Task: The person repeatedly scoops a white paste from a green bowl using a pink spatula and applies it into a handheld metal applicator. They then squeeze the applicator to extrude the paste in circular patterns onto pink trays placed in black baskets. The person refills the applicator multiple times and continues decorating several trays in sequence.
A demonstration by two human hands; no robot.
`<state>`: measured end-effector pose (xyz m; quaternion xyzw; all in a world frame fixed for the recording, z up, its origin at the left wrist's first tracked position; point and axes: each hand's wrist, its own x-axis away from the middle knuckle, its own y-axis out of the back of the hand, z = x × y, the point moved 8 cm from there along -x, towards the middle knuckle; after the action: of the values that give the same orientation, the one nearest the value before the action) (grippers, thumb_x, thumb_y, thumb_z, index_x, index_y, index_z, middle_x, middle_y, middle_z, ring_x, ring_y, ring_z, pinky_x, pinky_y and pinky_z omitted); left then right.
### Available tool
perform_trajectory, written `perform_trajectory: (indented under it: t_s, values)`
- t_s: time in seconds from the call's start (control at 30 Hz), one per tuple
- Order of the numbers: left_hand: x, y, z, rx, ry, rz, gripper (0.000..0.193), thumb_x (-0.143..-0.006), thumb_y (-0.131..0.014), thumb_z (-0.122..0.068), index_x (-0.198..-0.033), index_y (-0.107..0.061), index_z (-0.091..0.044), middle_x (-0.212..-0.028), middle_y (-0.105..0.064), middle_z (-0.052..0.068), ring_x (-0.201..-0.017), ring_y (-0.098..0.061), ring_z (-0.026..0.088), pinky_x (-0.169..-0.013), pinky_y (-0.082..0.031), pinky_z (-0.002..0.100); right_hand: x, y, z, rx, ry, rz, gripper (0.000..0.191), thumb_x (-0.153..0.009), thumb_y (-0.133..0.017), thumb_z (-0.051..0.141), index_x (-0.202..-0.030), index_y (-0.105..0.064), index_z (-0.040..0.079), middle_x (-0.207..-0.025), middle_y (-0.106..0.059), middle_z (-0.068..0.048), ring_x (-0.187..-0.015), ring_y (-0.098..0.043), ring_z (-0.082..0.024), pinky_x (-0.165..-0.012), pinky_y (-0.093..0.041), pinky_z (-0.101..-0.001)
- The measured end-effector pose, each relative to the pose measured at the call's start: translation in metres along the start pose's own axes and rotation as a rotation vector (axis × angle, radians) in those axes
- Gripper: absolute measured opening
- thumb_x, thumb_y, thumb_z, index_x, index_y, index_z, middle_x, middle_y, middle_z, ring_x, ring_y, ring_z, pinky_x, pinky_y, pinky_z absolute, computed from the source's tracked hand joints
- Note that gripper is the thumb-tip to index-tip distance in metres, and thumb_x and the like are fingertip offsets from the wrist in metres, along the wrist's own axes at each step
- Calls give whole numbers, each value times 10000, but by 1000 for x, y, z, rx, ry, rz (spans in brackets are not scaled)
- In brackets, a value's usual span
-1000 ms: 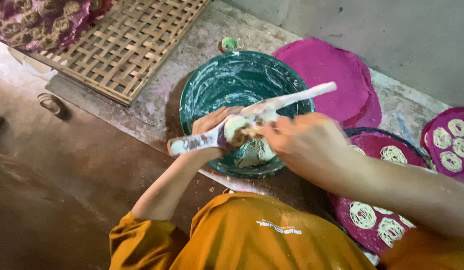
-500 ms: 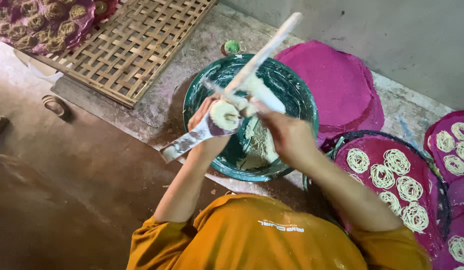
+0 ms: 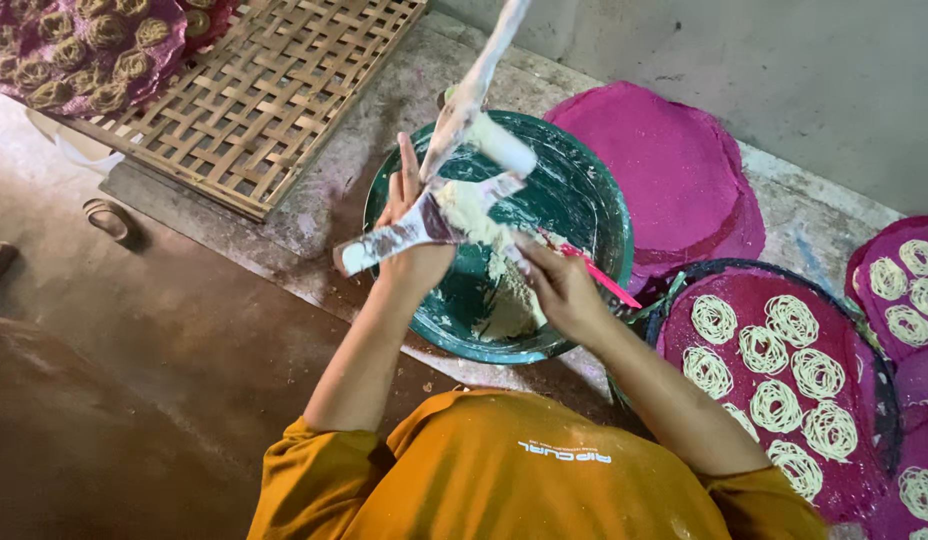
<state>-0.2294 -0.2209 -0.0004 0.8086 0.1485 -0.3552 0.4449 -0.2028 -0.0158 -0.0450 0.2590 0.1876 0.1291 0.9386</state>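
Over the green bowl (image 3: 584,210) our left hand (image 3: 412,240) clamps a dough-caked wooden press (image 3: 424,222); our right hand (image 3: 559,290) pinches a pink spatula (image 3: 604,282). Dough (image 3: 509,305) sits inside the bowl, pink mats (image 3: 674,170) just beside.

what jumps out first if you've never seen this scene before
Both hands meet over a green bowl at centre: the left hand grips a dough-caked press, and the right hand holds a pink tool. At right, a magenta tray carries pale noodle coils; a woven mat lies upper left.
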Motion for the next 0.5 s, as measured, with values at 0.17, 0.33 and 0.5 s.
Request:
perform_trajectory:
  t_s: [0.17,0.33,0.5]
  values:
    - [5,-19,75,440,315,-21,572,-895,-757,-66,-1416,-538,19,-1218,-663,154,-1049,-667,241,-918,-554,381,31,-6,-3,430,-123,238,465,-947,-631,130,-1405,-651,210,-832,-717,-195,-717,-690,-366,-652,-515,-474]
    - [45,-70,70,1252,692,90,373,-790,-639,62,-1157,-635,-6,-969,-630,36,-834,-600,146,-678,-509,295,30,18,0,568,-84,250,264,-1003,-647,179,-1267,-654,162,-1149,-679,-177,-940,-709,-350,-840,-559,-468]
    - [119,-112,-82,1679,928,652,416,-735,-671,37,-1145,-651,-33,-932,-664,44,-830,-632,167,-682,-535,315,48,97,10,-710,81,-228,952,-946,-705,361,-1637,-84,157,-1557,-398,-159,-1361,-519,-269,-1034,-544,-488]
